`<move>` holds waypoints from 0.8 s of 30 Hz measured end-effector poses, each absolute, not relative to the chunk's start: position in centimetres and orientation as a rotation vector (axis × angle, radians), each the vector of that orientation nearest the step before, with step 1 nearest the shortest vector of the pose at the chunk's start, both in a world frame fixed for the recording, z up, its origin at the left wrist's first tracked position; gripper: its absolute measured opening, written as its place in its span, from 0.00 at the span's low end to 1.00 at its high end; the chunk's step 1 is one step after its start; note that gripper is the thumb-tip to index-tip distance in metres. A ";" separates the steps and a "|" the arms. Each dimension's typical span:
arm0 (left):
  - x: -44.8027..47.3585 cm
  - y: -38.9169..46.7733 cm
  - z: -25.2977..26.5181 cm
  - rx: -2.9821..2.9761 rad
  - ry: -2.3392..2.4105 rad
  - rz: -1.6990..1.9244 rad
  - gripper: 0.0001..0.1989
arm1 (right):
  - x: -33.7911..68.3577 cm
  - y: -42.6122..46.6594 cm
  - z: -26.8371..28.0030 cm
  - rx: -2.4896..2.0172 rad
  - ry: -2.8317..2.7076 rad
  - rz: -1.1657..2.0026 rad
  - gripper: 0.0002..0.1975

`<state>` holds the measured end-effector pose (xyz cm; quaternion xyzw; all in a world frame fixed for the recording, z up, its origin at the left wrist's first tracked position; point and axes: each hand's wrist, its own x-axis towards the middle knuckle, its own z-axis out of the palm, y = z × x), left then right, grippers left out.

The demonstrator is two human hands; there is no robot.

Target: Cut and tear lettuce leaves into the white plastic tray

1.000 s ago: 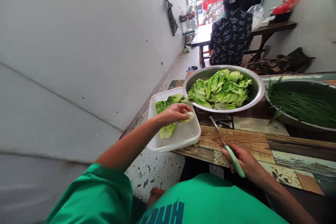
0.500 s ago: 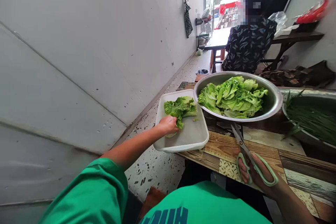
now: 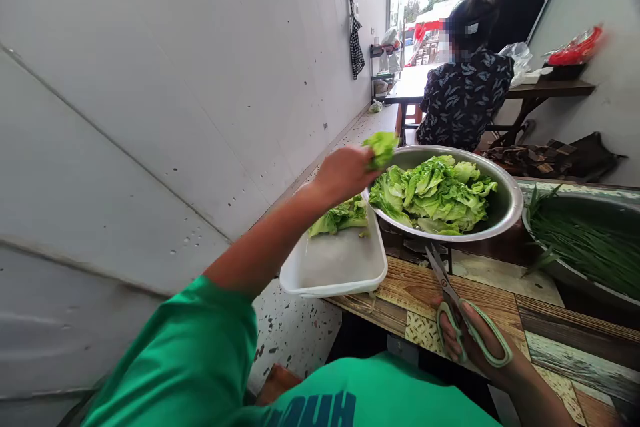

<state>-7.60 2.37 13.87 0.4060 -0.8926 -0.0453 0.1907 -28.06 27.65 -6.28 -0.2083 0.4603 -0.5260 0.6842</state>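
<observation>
My left hand (image 3: 347, 175) is closed round a lettuce leaf (image 3: 381, 149), held up between the white tray and the metal bowl's left rim. More lettuce (image 3: 340, 215) lies at the far side of the white tray (image 3: 350, 287), partly behind my forearm. The wide metal bowl (image 3: 511, 203) holds a heap of lettuce leaves (image 3: 440, 197). Over the table's near edge, my right hand (image 3: 480, 343) has its fingers through the pale green handles of scissors (image 3: 447, 287). Their blades point toward the bowl and look slightly parted.
A second metal bowl (image 3: 575, 273) of long green leaves (image 3: 590, 247) stands at the right on the patterned wooden table (image 3: 400, 307). A person (image 3: 465, 93) in a dark leaf-print shirt sits ahead. A white wall (image 3: 150, 113) runs along the left.
My left hand has risen from the tray with a lettuce leaf and moved right, toward the bowl. My right hand still holds the scissors. The whole view has shifted slightly.
</observation>
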 end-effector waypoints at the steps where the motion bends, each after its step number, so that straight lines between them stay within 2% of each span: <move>1: -9.1 2.1 14.3 0.964 -2.547 -0.181 0.20 | -28.1 27.7 -6.3 -0.460 1.025 -1.184 0.19; 3: -11.5 1.5 14.2 0.720 -2.619 -0.272 0.26 | -28.2 27.7 -6.4 -0.451 1.017 -1.195 0.19; 4: -12.1 1.1 13.6 0.658 -2.651 -0.297 0.26 | -28.2 27.7 -6.3 -0.450 1.018 -1.202 0.19; 7: -11.7 0.1 10.3 0.745 -2.805 -0.295 0.13 | -28.2 27.8 -6.1 -0.450 1.026 -1.204 0.19; 9: -10.3 -0.5 7.5 0.935 -2.949 -0.259 0.10 | -28.2 27.8 -5.9 -0.468 1.021 -1.193 0.19; 12: -8.6 -0.8 4.0 1.143 -3.012 -0.160 0.27 | -28.1 27.9 -5.7 -0.504 1.005 -1.182 0.19; 14: -8.3 -0.5 3.0 1.196 -2.901 -0.110 0.30 | -28.2 27.9 -5.8 -0.511 1.004 -1.187 0.18; 17: -8.2 0.1 2.5 1.225 -2.738 -0.060 0.23 | -28.3 27.9 -6.3 -0.507 1.004 -1.202 0.19; 22: -7.4 0.1 0.2 1.335 -2.979 -0.107 0.10 | -28.4 27.9 -6.9 -0.478 0.982 -1.204 0.19; 24: -7.3 -0.3 -1.2 1.323 -3.022 -0.099 0.10 | -28.5 27.9 -6.9 -0.474 0.982 -1.195 0.19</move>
